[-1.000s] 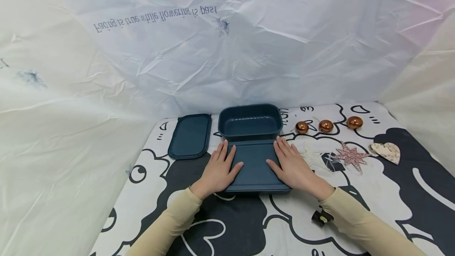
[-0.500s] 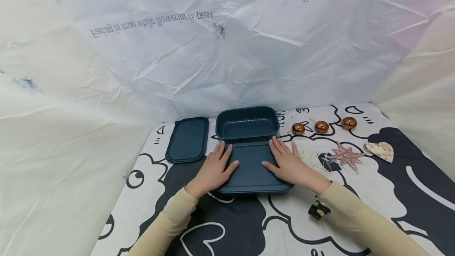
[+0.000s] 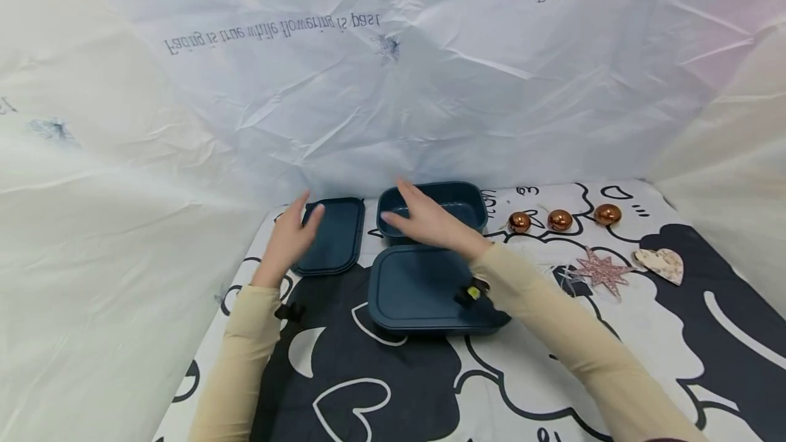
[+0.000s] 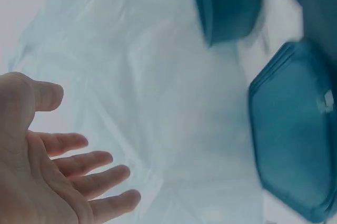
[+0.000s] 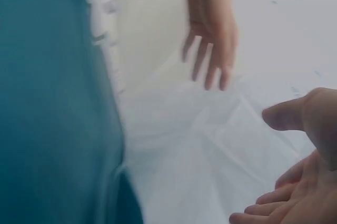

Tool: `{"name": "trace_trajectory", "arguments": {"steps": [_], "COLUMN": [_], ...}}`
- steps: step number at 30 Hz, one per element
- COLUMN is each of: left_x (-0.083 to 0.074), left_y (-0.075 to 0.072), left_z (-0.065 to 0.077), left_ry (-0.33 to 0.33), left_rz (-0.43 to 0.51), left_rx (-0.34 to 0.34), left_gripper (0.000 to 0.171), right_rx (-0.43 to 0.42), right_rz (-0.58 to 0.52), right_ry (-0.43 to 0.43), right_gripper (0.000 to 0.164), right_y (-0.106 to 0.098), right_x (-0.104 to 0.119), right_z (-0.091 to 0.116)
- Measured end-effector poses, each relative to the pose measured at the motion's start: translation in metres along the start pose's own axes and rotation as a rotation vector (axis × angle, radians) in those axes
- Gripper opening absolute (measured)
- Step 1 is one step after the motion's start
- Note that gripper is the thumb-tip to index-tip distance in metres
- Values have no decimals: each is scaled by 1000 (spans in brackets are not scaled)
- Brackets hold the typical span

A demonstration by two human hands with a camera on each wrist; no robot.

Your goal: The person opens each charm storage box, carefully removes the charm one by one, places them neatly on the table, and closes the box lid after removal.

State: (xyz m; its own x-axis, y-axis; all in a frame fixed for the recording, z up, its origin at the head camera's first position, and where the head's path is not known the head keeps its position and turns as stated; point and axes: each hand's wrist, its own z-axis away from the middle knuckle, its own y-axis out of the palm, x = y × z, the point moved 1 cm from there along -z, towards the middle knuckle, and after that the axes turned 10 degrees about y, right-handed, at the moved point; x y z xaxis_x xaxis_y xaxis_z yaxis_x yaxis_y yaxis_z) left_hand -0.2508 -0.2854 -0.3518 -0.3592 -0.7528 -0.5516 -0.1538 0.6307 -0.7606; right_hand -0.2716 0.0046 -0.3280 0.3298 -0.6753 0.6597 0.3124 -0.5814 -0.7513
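My left hand (image 3: 288, 239) hovers at the left edge of a flat dark blue lid (image 3: 339, 241), fingers extended and apart from the thumb. My right hand (image 3: 432, 222) is raised over an open dark blue food container (image 3: 468, 202) at the back, its forearm crossing above a second container with its lid on (image 3: 408, 288). Neither hand holds anything. In the left wrist view the left palm (image 4: 58, 182) faces the camera, away from the lid (image 4: 295, 134). The right wrist view has the right hand (image 5: 303, 182) spread, and the left hand (image 5: 210, 29) beyond it.
Several ornaments lie at the right: copper baubles (image 3: 559, 219), a pink glitter star (image 3: 604, 271) and a patterned heart (image 3: 662, 263). A white plastic sheet (image 3: 307, 108) hangs behind and at the sides. The tabletop has a black and white cartoon cloth (image 3: 528, 374).
Both hands have lifted off the lidded container in front. The left moved leftward to the loose lid; the right moved up and leftward over the open container.
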Motion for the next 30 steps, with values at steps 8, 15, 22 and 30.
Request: {"name": "trace_trajectory", "arguments": {"steps": [8,15,22,30], "left_x": [30,68,100,119], "left_y": [-56,-53,-25,-1], "left_z": [-10,-9,-2,-2], "left_ry": [-126,-263,-364,-441], "left_rz": [95,89,88,68], "left_rx": [-181,-163,18,132], "left_gripper": [63,61,65,66], "right_rx": [16,51,129,232], "right_rz": [-363,-582,-637,-587], "right_ry": [159,298,424,506], "right_gripper": [82,81,80,75], "right_y": [27,82,116,133], "right_x": [48,54,42,24], "right_z": [-64,-93,-103,-107]}}
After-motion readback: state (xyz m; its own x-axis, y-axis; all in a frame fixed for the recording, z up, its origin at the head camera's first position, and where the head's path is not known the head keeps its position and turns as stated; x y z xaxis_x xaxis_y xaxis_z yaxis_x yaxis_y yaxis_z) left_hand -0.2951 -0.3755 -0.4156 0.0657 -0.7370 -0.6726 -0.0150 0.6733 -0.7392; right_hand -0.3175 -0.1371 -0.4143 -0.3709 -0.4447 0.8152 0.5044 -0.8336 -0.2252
